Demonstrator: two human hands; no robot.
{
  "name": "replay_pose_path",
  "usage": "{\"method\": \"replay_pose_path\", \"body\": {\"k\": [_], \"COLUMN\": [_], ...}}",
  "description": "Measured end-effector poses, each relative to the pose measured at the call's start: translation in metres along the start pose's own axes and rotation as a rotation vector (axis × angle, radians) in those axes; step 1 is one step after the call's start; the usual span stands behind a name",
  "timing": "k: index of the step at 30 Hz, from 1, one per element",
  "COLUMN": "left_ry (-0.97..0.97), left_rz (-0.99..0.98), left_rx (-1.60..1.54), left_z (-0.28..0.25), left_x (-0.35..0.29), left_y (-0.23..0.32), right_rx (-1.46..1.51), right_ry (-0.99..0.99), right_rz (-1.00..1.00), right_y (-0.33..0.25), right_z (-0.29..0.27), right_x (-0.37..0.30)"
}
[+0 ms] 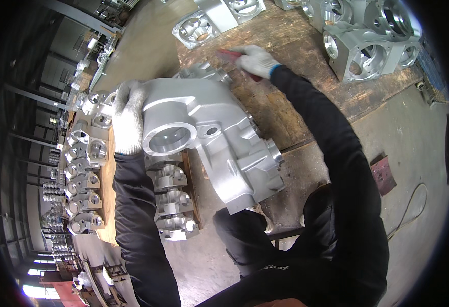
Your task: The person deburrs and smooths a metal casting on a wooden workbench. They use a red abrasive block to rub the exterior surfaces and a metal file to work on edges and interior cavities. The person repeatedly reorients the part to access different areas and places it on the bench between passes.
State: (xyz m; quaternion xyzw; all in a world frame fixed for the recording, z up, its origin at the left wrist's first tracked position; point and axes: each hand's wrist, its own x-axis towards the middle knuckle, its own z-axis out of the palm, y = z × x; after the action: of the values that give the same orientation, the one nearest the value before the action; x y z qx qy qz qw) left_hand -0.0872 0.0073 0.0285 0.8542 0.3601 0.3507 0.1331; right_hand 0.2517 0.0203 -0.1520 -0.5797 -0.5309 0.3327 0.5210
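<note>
A large silver-grey metal casting (211, 105) with a round bored opening at its left lies tilted across the middle, before my knees. My left hand (128, 120), in a white knit glove, grips the casting's upper left edge, the fingertips partly hidden. Beyond the casting, my right hand (256, 60), also gloved, is closed on a red strip (228, 54), blurred, that looks like abrasive cloth. It is held over the worn wooden bench (306, 110), apart from the casting. Part of another casting (210, 72) shows behind the large one.
More castings (362, 53) stand at the bench's far right, and another casting (204, 28) at its far edge. Rows of smaller castings (173, 199) line the left side. On the floor at right lie a dark red sheet (383, 175) and a thin hose (414, 210).
</note>
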Motion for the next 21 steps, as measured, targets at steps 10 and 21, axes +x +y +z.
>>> {"method": "replay_pose_path", "body": {"k": [10,21], "left_ry": [0.045,0.042], "left_rz": [0.317,0.335], "left_rx": [0.291,0.374], "left_z": [-0.003,-0.002], "left_x": [0.004,0.006], "left_y": [-0.006,-0.028], "right_rx": [-0.277,-0.044], "right_ry": [-0.115,-0.108], "right_rz": [-0.132,0.351], "right_y": [0.046,-0.023], "right_z": [0.029,0.018], "right_x": [-0.009,-0.152]}}
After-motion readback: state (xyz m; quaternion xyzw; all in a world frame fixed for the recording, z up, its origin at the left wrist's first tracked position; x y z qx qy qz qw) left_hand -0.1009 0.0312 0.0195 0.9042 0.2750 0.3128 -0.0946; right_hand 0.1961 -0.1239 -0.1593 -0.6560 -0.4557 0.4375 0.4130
